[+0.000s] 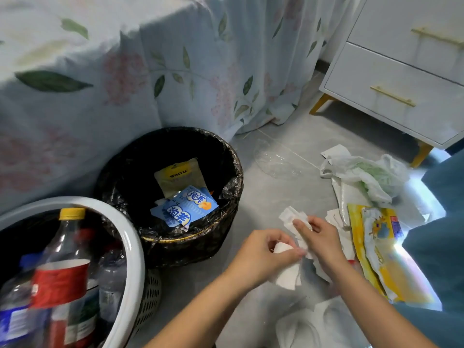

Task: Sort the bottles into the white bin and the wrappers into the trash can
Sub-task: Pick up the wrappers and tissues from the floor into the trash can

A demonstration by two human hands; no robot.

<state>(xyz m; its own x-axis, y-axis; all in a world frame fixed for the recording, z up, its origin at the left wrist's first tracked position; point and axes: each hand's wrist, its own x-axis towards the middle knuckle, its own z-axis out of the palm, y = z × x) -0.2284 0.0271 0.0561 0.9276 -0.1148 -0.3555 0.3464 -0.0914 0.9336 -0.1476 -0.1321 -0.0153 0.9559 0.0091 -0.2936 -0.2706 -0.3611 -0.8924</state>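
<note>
Both hands are over the floor: left hand (266, 252) and right hand (317, 237) each pinch a white wrapper (292, 218), right beside the trash can (170, 192); bottles (62, 259) sit in the bin (135, 249).

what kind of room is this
Most likely a room in a home, seen at floor level: a table under a floral tablecloth, a white drawer cabinet with gold handles, and a grey tiled floor strewn with wrappers.
</note>
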